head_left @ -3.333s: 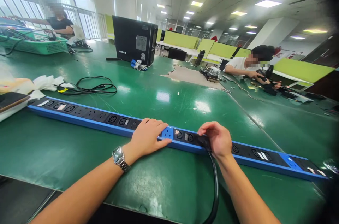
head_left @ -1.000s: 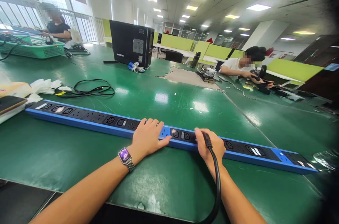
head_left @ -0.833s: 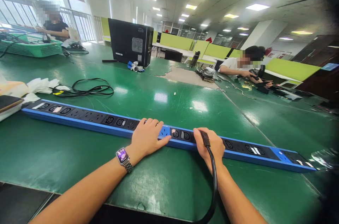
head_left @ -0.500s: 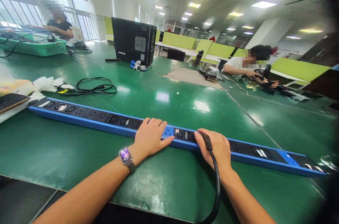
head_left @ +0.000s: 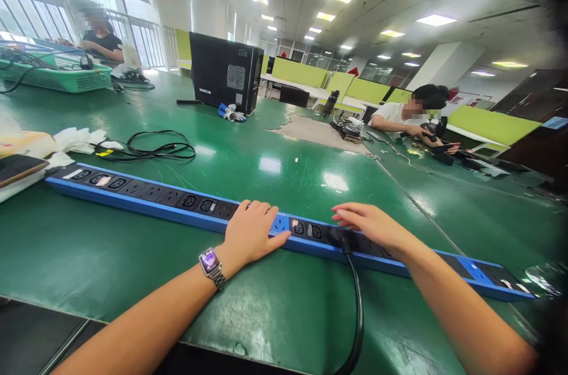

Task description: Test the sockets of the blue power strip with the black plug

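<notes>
Off the plug (head_left: 337, 236) came the right hand (head_left: 375, 225), fingers stretched loosely above the strip (head_left: 306, 241)! Plug sat in the strip, cord (head_left: 358, 304) running over the table's (head_left: 146, 262) near edge. Left hand (head_left: 252, 231) lay spread across the strip; cable (head_left: 153, 155) behind, phone (head_left: 20, 168) beside its left end.

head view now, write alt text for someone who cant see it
Left hand resting on a long blue multi-socket power strip on a green table, open right hand beside a black plug at the strip, its thick cord running toward the viewer. Behind are a coiled black cable and a computer tower, with one person back left, another right.
</notes>
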The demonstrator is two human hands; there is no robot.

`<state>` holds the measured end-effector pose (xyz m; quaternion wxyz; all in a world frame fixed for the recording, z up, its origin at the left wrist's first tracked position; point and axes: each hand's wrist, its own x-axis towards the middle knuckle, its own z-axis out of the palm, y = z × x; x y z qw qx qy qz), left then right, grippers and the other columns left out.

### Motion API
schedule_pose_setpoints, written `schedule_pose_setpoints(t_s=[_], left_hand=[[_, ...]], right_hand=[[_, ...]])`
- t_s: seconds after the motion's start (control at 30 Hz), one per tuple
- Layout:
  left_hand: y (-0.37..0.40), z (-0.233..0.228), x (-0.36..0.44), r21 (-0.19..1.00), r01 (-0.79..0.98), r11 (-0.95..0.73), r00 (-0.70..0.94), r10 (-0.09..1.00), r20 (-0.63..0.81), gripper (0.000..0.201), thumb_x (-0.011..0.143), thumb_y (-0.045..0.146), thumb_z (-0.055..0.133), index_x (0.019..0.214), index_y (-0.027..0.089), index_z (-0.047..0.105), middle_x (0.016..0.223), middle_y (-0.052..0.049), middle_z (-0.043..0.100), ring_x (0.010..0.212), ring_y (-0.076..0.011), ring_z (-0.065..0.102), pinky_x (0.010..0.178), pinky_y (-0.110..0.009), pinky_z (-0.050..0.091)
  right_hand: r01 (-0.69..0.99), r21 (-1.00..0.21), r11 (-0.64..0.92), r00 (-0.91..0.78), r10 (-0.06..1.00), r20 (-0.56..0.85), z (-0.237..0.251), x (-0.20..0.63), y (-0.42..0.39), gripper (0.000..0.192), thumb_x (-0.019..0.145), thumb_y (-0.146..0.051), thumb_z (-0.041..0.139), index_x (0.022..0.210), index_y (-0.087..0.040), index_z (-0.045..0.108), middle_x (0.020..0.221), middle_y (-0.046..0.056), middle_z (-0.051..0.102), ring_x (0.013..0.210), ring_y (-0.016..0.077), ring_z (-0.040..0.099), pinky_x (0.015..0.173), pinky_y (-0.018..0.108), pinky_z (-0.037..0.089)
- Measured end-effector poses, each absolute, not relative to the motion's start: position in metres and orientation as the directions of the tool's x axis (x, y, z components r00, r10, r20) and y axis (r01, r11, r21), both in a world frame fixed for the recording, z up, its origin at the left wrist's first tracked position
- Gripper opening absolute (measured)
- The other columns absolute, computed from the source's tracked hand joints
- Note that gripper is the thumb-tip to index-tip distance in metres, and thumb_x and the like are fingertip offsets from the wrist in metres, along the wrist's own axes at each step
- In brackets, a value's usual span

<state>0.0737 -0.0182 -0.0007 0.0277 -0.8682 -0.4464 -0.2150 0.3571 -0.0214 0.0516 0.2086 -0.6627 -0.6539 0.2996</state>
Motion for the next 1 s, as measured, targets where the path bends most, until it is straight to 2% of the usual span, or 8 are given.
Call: schedule_pose_setpoints(t_s=[0.07, 0.17, 0.23, 0.43, 0.67, 0.83, 0.9, 1.0], left_hand=[[-0.018, -0.001, 0.073, 0.14, 0.787, -0.6, 0.509, 0.761, 0.402, 0.049, 0.09, 0.056, 0.049, 0.115, 0.017, 0.063, 0.106, -0.01, 0.069, 0.102, -0.0267, 0.06, 0.095, -0.043, 0.039], [-0.017, -0.002, 0.073, 0.136, 0.783, -0.607, 0.513, 0.753, 0.412, 0.048, 0.089, 0.056, 0.05, 0.114, 0.018, 0.063, 0.105, -0.01, 0.069, 0.102, -0.0265, 0.06, 0.095, -0.042, 0.039], [-0.017, -0.002, 0.073, 0.141, 0.778, -0.613, 0.518, 0.751, 0.41, 0.048, 0.089, 0.056, 0.051, 0.115, 0.018, 0.063, 0.105, -0.01, 0.069, 0.103, -0.0267, 0.06, 0.095, -0.043, 0.039], [-0.017, -0.001, 0.073, 0.171, 0.775, -0.608, 0.519, 0.768, 0.376, 0.05, 0.089, 0.055, 0.051, 0.119, 0.017, 0.061, 0.11, -0.01, 0.068, 0.106, -0.0272, 0.059, 0.099, -0.045, 0.038], [-0.016, -0.001, 0.073, 0.164, 0.776, -0.609, 0.523, 0.767, 0.371, 0.05, 0.089, 0.055, 0.051, 0.12, 0.016, 0.061, 0.113, -0.011, 0.067, 0.106, -0.0276, 0.059, 0.098, -0.046, 0.039], [-0.016, -0.001, 0.074, 0.158, 0.78, -0.606, 0.52, 0.767, 0.376, 0.049, 0.088, 0.054, 0.051, 0.119, 0.017, 0.061, 0.111, -0.011, 0.068, 0.106, -0.0275, 0.059, 0.098, -0.045, 0.039], [-0.016, -0.001, 0.074, 0.16, 0.78, -0.606, 0.518, 0.767, 0.379, 0.049, 0.088, 0.054, 0.051, 0.118, 0.017, 0.062, 0.11, -0.011, 0.068, 0.105, -0.0276, 0.059, 0.097, -0.045, 0.039], [-0.016, 0.0, 0.074, 0.166, 0.781, -0.603, 0.511, 0.768, 0.385, 0.048, 0.088, 0.054, 0.051, 0.116, 0.017, 0.063, 0.11, -0.011, 0.068, 0.104, -0.0274, 0.06, 0.096, -0.045, 0.04]], right_hand=[[0.778, -0.62, -0.104, 0.011, 0.988, -0.151, 0.047, 0.33, -0.003, 0.044, 0.087, -0.05, 0.044, 0.088, -0.016, 0.073, 0.085, 0.01, 0.075, 0.071, 0.0193, 0.069, 0.065, 0.031, 0.052], [0.913, -0.399, -0.082, 0.051, 0.995, -0.087, 0.033, 0.298, 0.01, 0.054, 0.086, -0.061, 0.046, 0.06, -0.019, 0.068, 0.067, 0.008, 0.071, 0.06, 0.0181, 0.064, 0.057, 0.028, 0.046], [0.951, -0.302, -0.063, 0.044, 0.997, -0.07, 0.028, 0.289, 0.01, 0.059, 0.084, -0.068, 0.044, 0.058, -0.021, 0.067, 0.068, 0.007, 0.071, 0.06, 0.0187, 0.063, 0.056, 0.028, 0.044], [0.968, -0.215, -0.126, 0.103, 0.988, -0.118, 0.035, 0.286, -0.002, 0.072, 0.085, -0.077, 0.029, 0.055, -0.023, 0.067, 0.067, 0.008, 0.069, 0.06, 0.0221, 0.063, 0.057, 0.032, 0.044], [0.991, -0.077, -0.109, 0.11, 0.994, 0.01, 0.032, 0.276, 0.001, 0.073, 0.081, -0.08, 0.035, 0.051, -0.021, 0.066, 0.06, 0.011, 0.066, 0.056, 0.0224, 0.062, 0.056, 0.033, 0.044], [0.955, -0.237, -0.176, 0.178, 0.984, -0.012, 0.032, 0.284, 0.004, 0.07, 0.079, -0.08, 0.039, 0.046, -0.021, 0.061, 0.058, 0.011, 0.065, 0.06, 0.0253, 0.065, 0.06, 0.037, 0.048], [0.841, -0.494, -0.221, 0.234, 0.972, -0.037, 0.03, 0.29, 0.004, 0.067, 0.08, -0.077, 0.041, 0.051, -0.021, 0.062, 0.06, 0.01, 0.067, 0.063, 0.0252, 0.067, 0.064, 0.038, 0.051], [0.445, -0.877, -0.178, 0.327, 0.945, -0.026, 0.021, 0.298, -0.004, 0.059, 0.08, -0.071, 0.046, 0.064, -0.017, 0.064, 0.062, 0.01, 0.069, 0.061, 0.0226, 0.068, 0.066, 0.037, 0.055]])
